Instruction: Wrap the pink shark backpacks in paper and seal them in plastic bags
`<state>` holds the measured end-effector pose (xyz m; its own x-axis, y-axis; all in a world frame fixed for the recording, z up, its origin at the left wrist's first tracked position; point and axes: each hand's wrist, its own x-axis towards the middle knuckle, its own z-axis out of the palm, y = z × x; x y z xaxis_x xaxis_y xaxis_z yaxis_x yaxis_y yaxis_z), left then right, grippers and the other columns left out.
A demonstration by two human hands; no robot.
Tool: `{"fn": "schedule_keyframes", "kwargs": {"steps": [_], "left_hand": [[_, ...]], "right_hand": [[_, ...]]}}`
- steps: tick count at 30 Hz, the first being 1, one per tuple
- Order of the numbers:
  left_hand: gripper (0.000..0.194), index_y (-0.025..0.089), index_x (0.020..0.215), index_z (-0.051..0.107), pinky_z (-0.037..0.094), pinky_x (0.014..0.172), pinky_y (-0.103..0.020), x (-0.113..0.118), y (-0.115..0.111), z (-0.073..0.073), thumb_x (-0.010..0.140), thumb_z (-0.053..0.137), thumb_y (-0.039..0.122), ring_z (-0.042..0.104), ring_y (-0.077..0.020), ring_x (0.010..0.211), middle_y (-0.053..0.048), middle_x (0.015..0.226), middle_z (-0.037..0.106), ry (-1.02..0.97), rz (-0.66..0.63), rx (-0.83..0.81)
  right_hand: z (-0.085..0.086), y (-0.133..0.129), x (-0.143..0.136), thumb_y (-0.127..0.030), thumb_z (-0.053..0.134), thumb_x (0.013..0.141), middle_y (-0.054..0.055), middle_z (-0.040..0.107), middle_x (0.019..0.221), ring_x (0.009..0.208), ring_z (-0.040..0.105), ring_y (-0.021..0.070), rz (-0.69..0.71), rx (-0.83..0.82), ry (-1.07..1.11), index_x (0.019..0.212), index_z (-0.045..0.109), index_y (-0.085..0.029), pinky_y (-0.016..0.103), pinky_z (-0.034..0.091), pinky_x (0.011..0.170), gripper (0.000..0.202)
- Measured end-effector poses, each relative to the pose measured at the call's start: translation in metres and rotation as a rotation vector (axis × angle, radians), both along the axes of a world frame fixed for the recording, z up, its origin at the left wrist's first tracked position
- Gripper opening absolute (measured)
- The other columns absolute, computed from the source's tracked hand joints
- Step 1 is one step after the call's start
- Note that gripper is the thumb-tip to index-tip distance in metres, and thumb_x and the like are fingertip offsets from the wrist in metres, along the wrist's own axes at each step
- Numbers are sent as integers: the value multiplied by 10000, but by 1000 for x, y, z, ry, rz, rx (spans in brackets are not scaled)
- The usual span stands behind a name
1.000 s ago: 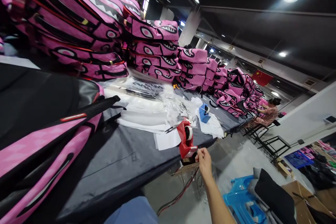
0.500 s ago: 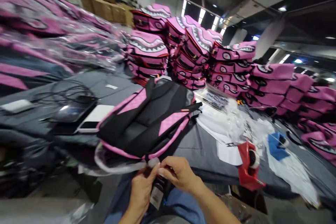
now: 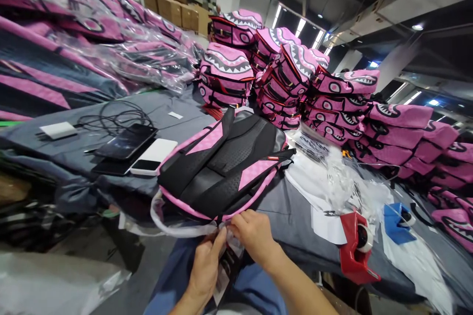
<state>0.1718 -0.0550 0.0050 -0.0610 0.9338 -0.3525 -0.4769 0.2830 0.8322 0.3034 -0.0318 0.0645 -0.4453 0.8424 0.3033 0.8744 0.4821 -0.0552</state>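
A black and pink backpack [image 3: 218,167] lies on the dark table cover, its back panel and shoulder straps upward. My left hand [image 3: 205,266] is closed at its near edge, thumb and fingers pinched together. Beside it, my right hand [image 3: 253,236] is also closed, fingertips against the bag's pink piping. Crumpled clear plastic [image 3: 233,243] shows between both hands, with a dark strap and a pale tag [image 3: 221,283] hanging below over my lap. A plastic-wrapped white strip [image 3: 181,230] loops from the bag's near left side toward my fingers.
Left on the table are a phone [image 3: 127,141], a white power bank [image 3: 154,156] and a charger with cables [image 3: 59,130]. Red [image 3: 356,248] and blue [image 3: 398,224] tape dispensers stand right, near white plastic bags [image 3: 343,177]. Stacked pink shark-mouth backpacks [image 3: 227,66] line the back; plastic-covered ones [image 3: 111,34] lie left.
The view has turned a little to the left, so the bags and table sit further right. My right hand has moved slightly away from the left, and more clear plastic shows between them.
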Motion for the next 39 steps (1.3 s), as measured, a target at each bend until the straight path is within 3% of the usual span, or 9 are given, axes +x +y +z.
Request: {"fn": "schedule_keyframes", "kwargs": {"steps": [7, 13, 16, 20, 22, 27, 31, 35, 39], "left_hand": [[596, 175, 712, 719, 533, 812, -353, 0, 5, 3, 393, 942, 626, 680, -277, 861, -29, 726, 721, -163, -19, -117], [590, 170, 689, 723, 555, 771, -334, -4, 6, 4, 348, 970, 584, 706, -276, 859, -42, 730, 742, -181, 0, -150], [600, 164, 712, 741, 567, 785, -353, -4, 7, 2, 372, 957, 608, 715, -286, 863, -54, 744, 753, -176, 3, -148], [615, 151, 820, 764, 564, 829, -331, -5, 7, 0, 417, 963, 571, 718, -264, 892, -61, 813, 771, -172, 16, -136], [640, 157, 902, 764, 559, 844, -310, -4, 6, -1, 439, 966, 551, 714, -247, 927, -64, 894, 780, -172, 24, -117], [723, 146, 916, 754, 565, 880, -360, 2, 10, -1, 423, 934, 644, 715, -283, 968, -113, 983, 782, -123, 40, -72], [718, 169, 951, 756, 558, 914, -417, -1, 6, -5, 476, 890, 690, 712, -326, 1015, -124, 1033, 780, -6, 33, -15], [439, 220, 818, 767, 547, 890, -412, -39, -16, -23, 579, 893, 566, 712, -301, 901, -73, 893, 780, 332, 99, 150], [262, 271, 1178, 723, 442, 1076, -415, -88, -19, -30, 935, 623, 280, 681, -256, 1102, -53, 1126, 765, 1233, 223, 977]], "right_hand": [[-5, -2, 4, -135, 538, 932, 12, 716, 789, 725, 633, 151, -169, -363, 463, 874, 685, -193, 230, 460, 668, 169], [-21, 8, -8, -185, 512, 740, -32, 637, 665, 558, 523, 118, -84, -763, 1049, 783, 698, -173, 217, 457, 579, 192], [-22, 9, -8, -226, 548, 722, -31, 637, 653, 537, 511, 115, -142, -750, 1031, 808, 710, -172, 213, 419, 546, 191], [-21, 0, -4, -279, 692, 702, -26, 602, 627, 558, 497, 123, -420, -443, 835, 836, 700, -172, 232, 363, 556, 171], [-21, -5, -5, -357, 650, 794, -10, 582, 656, 613, 493, 128, -369, -380, 868, 762, 670, -175, 240, 370, 590, 186], [-22, -2, -17, -602, 486, 914, -55, 376, 533, 512, 319, 91, -189, -791, 1042, 640, 541, -184, 220, 273, 483, 503], [-11, 8, -16, -602, 547, 893, -49, 467, 588, 522, 344, 92, -76, -890, 1023, 787, 665, -173, 210, 300, 486, 457], [-3, 1, -2, -538, 602, 923, 1, 611, 661, 559, 497, 125, -132, -464, 672, 842, 750, -184, 228, 361, 526, 392], [-16, -17, -13, -370, 524, 1016, 41, 685, 718, 601, 617, 143, 63, 35, 320, 1011, 741, -197, 241, 417, 556, 278]]}}
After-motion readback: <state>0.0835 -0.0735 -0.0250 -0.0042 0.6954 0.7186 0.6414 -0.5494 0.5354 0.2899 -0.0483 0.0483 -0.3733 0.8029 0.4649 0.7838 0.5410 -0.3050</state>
